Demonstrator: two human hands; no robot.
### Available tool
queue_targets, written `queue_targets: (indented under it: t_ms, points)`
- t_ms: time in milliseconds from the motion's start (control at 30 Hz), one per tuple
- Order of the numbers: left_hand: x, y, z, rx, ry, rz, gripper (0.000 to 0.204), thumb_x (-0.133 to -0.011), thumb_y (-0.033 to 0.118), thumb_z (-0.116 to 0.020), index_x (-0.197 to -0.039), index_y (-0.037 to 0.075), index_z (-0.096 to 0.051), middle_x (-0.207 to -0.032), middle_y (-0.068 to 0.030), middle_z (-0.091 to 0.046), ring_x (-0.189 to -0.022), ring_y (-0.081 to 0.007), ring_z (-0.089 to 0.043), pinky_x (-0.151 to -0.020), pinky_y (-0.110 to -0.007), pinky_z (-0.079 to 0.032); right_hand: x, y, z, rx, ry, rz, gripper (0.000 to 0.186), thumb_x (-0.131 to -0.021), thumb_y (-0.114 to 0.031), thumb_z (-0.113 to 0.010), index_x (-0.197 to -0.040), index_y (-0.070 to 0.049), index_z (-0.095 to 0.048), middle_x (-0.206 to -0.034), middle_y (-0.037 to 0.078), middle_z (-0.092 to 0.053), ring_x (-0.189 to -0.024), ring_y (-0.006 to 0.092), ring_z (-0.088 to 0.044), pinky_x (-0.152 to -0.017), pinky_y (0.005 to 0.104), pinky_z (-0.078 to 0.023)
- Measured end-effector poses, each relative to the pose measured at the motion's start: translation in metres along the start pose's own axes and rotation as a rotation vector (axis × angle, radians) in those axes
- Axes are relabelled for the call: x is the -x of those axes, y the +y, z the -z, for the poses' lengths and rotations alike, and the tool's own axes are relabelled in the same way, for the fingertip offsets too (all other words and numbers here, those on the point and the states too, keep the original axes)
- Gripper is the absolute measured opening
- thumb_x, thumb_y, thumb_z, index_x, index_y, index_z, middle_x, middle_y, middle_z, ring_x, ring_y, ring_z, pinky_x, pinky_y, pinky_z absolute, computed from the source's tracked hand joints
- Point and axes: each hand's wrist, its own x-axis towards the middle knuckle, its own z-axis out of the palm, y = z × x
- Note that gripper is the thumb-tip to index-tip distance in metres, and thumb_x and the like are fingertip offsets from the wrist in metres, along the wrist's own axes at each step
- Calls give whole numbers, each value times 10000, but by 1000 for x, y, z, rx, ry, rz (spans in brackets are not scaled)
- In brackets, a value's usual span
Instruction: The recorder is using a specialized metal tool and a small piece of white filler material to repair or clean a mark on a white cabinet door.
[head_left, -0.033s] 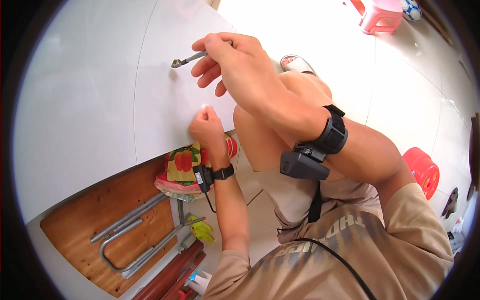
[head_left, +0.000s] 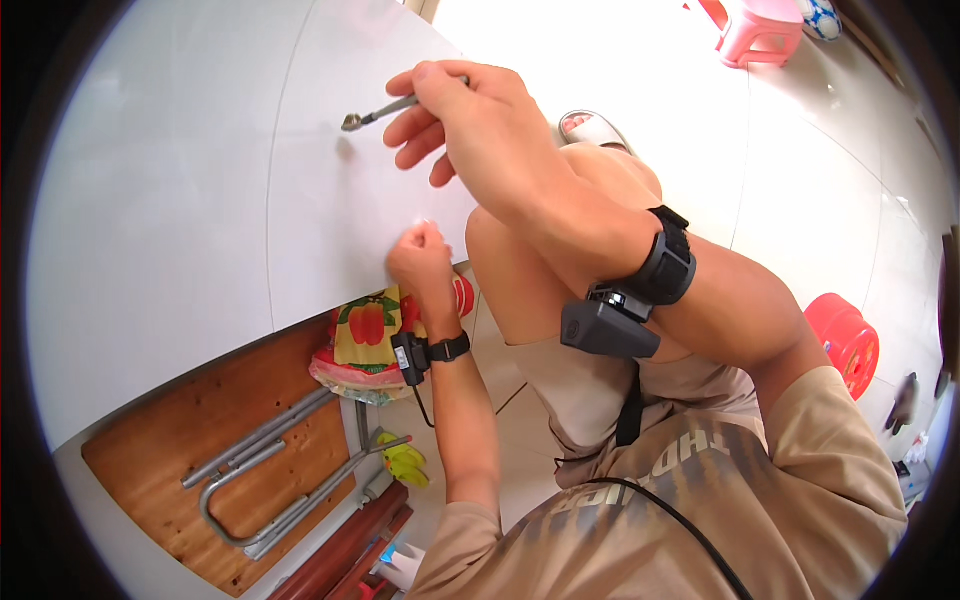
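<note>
My right hand (head_left: 470,130) pinches a slim grey-handled tool with a small brassy metal head (head_left: 355,122) between thumb and index finger; the other fingers are loosely curled. The tool points left over a glossy white surface (head_left: 180,200), and a small dark smudge or shadow shows beneath its head. Closer to me, my left hand (head_left: 420,262) is closed above the surface's edge. Something small and whitish shows at its fingertips, too blurred to name. A black strapped device (head_left: 625,315) sits on my right forearm, another (head_left: 425,352) on my left wrist.
Below the white surface are a wooden board (head_left: 150,480) with folded metal legs and a patterned bag (head_left: 365,335). A red stool (head_left: 845,340) stands to my right, a pink stool (head_left: 765,30) at the far right. My slippered foot (head_left: 595,130) rests on the tiled floor.
My left hand has shifted slightly right and toward me. The right hand and its tool have tipped very slightly, with the tool's head a little higher.
</note>
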Motion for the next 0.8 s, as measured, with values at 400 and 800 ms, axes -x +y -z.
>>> queue_targets:
  t_ms: [400, 800]
  points:
    - [91, -151, -19, 94, -205, 102, 192, -899, 120, -711, -920, -69, -736, -690, -78, -700, -538, -105, -632, -484, -268, -495, 21, -5, -9, 64, -126, 133, 403, -1026, -188, -415, -1199, 129, -594, -934, 137, -704, -779, 193, -653, -753, 362, -539]
    - [121, -162, -38, 59, -224, 276, 226, -847, 126, -761, -931, -83, -750, -776, -109, -744, -653, -133, -682, -598, -272, -521, 10, 4, -3, 132, -119, 53, 412, -1015, -174, -411, -1220, 138, -583, -993, 166, -700, -840, 220, -678, -770, 371, -546]
